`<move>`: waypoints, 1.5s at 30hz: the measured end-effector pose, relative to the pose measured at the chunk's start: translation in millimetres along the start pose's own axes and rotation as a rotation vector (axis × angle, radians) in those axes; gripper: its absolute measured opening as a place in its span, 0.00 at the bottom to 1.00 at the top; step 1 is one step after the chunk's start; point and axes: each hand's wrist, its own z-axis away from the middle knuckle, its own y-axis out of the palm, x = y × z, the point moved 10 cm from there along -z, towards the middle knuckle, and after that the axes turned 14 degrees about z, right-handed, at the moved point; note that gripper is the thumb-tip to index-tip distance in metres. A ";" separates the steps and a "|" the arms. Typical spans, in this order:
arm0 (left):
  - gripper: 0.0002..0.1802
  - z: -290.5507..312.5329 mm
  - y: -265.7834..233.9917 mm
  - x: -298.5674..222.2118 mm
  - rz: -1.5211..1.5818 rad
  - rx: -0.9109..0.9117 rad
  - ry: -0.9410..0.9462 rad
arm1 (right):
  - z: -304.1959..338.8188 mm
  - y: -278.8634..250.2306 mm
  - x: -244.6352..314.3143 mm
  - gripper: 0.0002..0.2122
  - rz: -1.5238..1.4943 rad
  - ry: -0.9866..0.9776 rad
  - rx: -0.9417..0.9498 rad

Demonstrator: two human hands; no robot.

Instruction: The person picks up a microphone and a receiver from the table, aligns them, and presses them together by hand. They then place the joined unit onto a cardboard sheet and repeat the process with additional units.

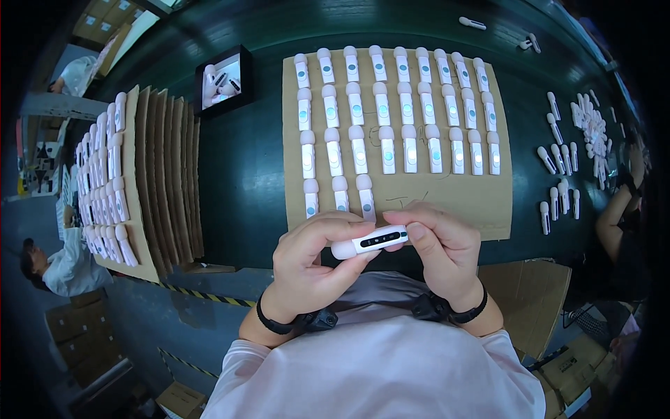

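Observation:
Between my two hands, in front of my chest, is a small white wand-shaped device (381, 240) with a rounded pale-pink head and a black button strip facing up. My left hand (313, 260) is closed around the head end. The thumb and fingers of my right hand (447, 253) pinch its tail end, where a small dark patch shows. Just beyond my hands a cardboard sheet (447, 199) bears rows of the same devices, most with a round bluish spot facing up. The nearest row has three, at its left; the last of them (365, 198) lies close to my left hand.
A stack of cardboard sheets (164, 174) on the left carries more devices. Behind it stands a black open box (241, 87) with several inside. Loose devices and a pile (593, 129) lie on the dark green table at right, near another person's arm (618, 216).

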 end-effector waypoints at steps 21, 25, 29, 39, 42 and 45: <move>0.15 -3.2 9.6 -0.5 -0.053 0.054 0.019 | 4.5 -3.0 -6.4 0.13 0.116 0.054 -0.108; 0.14 -5.4 4.4 -2.3 -0.068 0.041 0.027 | 1.9 1.6 -8.8 0.09 0.031 0.080 -0.055; 0.13 -13.9 -27.1 -14.1 -0.264 -0.031 0.121 | 0.1 0.0 -1.8 0.11 0.084 -0.039 -0.047; 0.12 -53.0 -201.0 40.8 -0.626 -0.450 -0.029 | 19.1 -18.3 5.5 0.10 0.148 -0.018 -0.026; 0.11 -58.2 -214.8 66.0 -0.747 -0.421 -0.070 | 20.2 -16.3 5.5 0.09 0.170 -0.011 0.000; 0.13 -59.0 -212.3 69.9 -0.944 -0.460 -0.022 | 21.0 -14.7 4.0 0.07 0.187 0.008 0.021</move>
